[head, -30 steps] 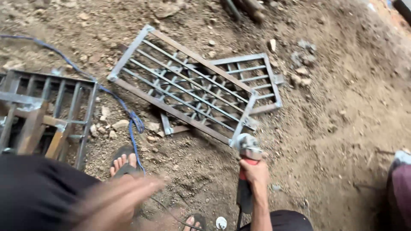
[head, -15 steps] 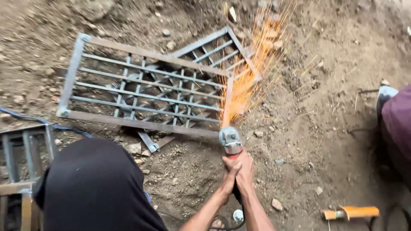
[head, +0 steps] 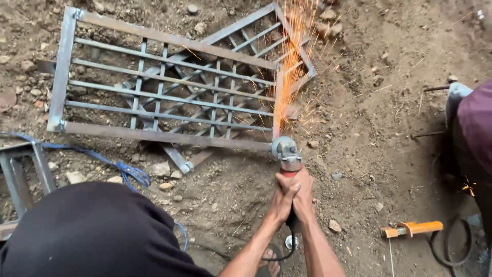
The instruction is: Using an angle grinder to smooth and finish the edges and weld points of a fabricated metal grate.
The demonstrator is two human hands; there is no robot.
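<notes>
Spark fan risen higher; left hand [head: 285,197], right hand [head: 303,194] clasp angle grinder [head: 286,154] at grey steel grate [head: 164,84] corner.

One head-worn camera, looking steeply down from above the person's own knee and arms.

The single view faces the dirt ground [head: 369,154] from standing-crouch height, near enough that the grey rectangular steel bar grate [head: 164,87] spans most of the upper frame. Below the grate, the person's dark-clothed knee [head: 92,231] fills the lower left corner, and both forearms enter from the bottom edge, right of the knee. Right of the grate, a second person's maroon sleeve [head: 476,128] cuts the frame edge. With only one view, nothing is shared between cameras.
</notes>
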